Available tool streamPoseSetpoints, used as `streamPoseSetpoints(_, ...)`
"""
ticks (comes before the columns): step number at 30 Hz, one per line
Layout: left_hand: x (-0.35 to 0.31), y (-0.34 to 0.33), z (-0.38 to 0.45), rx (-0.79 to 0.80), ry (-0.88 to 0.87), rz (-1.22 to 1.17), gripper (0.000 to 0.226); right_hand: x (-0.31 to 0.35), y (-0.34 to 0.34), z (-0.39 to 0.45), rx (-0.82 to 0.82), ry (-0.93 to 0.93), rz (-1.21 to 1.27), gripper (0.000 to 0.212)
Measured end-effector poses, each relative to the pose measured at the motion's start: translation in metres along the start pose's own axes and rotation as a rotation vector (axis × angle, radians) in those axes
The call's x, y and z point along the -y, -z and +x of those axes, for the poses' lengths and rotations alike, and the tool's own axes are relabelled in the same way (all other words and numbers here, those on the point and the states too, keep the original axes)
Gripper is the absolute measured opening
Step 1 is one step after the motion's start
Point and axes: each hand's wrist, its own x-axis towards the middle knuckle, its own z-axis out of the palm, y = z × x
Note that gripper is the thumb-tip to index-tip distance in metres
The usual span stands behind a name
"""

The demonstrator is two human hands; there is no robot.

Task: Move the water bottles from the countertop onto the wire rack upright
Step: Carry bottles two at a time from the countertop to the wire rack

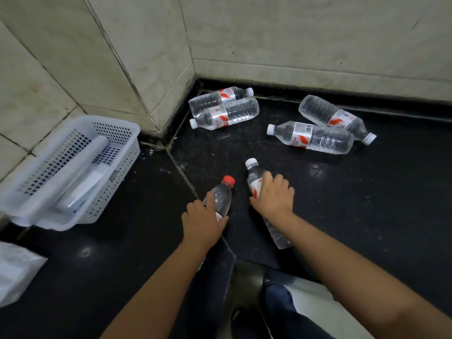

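Hands: left hand (204, 222) grips red-capped bottle (220, 199); right hand (274, 195) grips white-capped bottle (254, 176). Step: pickup. Next: lift, carry upright; rack unseen.

white perforated basket (117, 152), tiled wall (293, 33)

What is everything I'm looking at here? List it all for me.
White-capped bottles: five, clear, red-white labels, lying on the countertop; two by the corner, two crossed at right, one under the right hand.
Red-capped bottle: one, clear, in the left hand.
Countertop: one, black, speckled.
Basket: one, white, perforated, at left, holding pale items.
Bag: one, white, far left.
Tiled walls: beige, behind.
Left hand: grips red-capped bottle.
Right hand: grips a white-capped bottle.
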Motion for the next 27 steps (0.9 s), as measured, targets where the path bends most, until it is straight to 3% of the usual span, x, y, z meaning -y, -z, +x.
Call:
streamPoseSetpoints(5,0.001,-0.004,0.002,-0.014,0.009,-0.034,0.074,0.0,0.0,-0.002,-0.01,0.03,-0.024,0.063)
streamPoseSetpoints(11,-0.02,-0.005,-0.016,-0.001,-0.016,-0.044,0.07,-0.045,0.008,-0.038,0.069,-0.04,0.22,0.058)
streamPoseSetpoints(14,-0.052,0.002,-0.034,-0.025,-0.077,-0.084,0.07,-0.082,0.018,-0.068,0.006,-0.069,0.313,0.054)
streamPoseSetpoints(19,-0.158,0.033,-0.071,-0.133,-0.264,-0.093,0.068,-0.181,0.059,-0.119,-0.156,-0.117,0.459,0.043)
streamPoseSetpoints(23,-0.273,0.06,-0.12,-0.236,-0.449,-0.068,0.068,-0.282,0.105,-0.169,-0.342,-0.201,0.55,0.046)
streamPoseSetpoints(27,-0.395,0.086,-0.177,-0.406,-0.644,-0.101,0.078,-0.395,0.16,-0.228,-0.538,-0.32,0.5,0.048)
